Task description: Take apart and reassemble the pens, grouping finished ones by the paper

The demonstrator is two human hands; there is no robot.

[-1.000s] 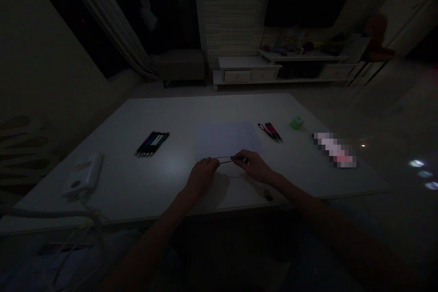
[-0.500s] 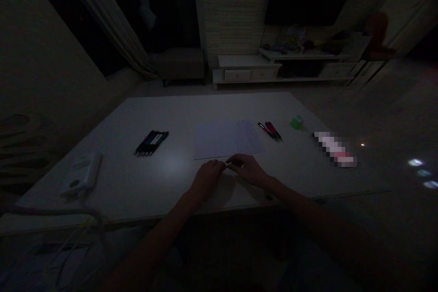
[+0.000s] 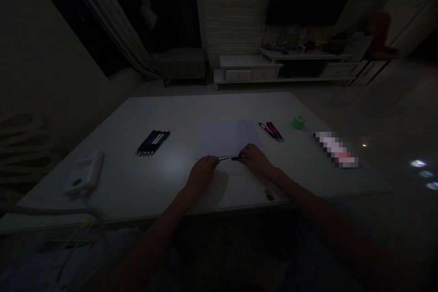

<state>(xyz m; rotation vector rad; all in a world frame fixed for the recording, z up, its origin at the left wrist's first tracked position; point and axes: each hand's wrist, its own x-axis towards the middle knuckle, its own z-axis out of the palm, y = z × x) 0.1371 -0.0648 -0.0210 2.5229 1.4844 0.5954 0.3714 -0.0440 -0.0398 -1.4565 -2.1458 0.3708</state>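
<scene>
A thin dark pen [image 3: 230,158] lies across the near edge of a white sheet of paper [image 3: 219,139], its black end by my right hand [image 3: 256,161]. My left hand [image 3: 203,174] rests on the white table [image 3: 112,182] at the pen's other end. Both hands seem to pinch the pen, though the dim light hides the fingers' exact grip. Fine writing covers the right part of the sheet. A small yellowish object [image 3: 269,194] sits near the table's front edge, below my right hand.
A bundle of dark pens [image 3: 152,143] lies left of the sheet, with several red-and-black pens [image 3: 271,131] and a green cube [image 3: 298,122] to its right. Farther right is a pixelated object [image 3: 336,148]. A white corded device [image 3: 84,173] sits at the left.
My hands have moved apart, with my right hand shifting right and slightly farther up the table. The thin pen now shows plainly between them.
</scene>
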